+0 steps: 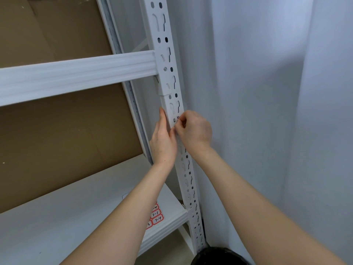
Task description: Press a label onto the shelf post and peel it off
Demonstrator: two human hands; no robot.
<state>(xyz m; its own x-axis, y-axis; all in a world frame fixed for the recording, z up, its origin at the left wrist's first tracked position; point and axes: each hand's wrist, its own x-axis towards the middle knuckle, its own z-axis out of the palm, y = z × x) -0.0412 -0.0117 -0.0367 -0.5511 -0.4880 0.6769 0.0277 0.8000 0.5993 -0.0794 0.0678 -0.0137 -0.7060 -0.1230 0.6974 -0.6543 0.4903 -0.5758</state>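
Both hands work on the white slotted upright post at the right front corner of a metal shelving rack, just below the joint where the upper cross beam hooks into it. The left hand lies flat against the post's left edge, fingers straight and pointing up, bracing the metal. The right hand has its fingertips curled and pinched on a small label on the front face of the post; only a corner with dark handwriting shows above the fingers, and the rest is hidden, so I cannot tell whether it is fully stuck down.

To do this well, I judge the left hand should keep the post steady while the right lays the label squarely on a flat strip of metal between the keyhole slots, then rubs from one edge across so no part bridges a hole or lifts.

The label looks small and white, with black marker writing, and sits beside one of the round holes, a little below the end of the beam bracket. The post itself is painted white and punched with paired round holes and keyhole slots along its whole length.

Further down the post, a sheet of red-bordered labels with handwritten numbers such as 7-1 and 7-4 lies on the white lower shelf. Brown cardboard backs the rack left of the post, and a pale curtain hangs to its right.
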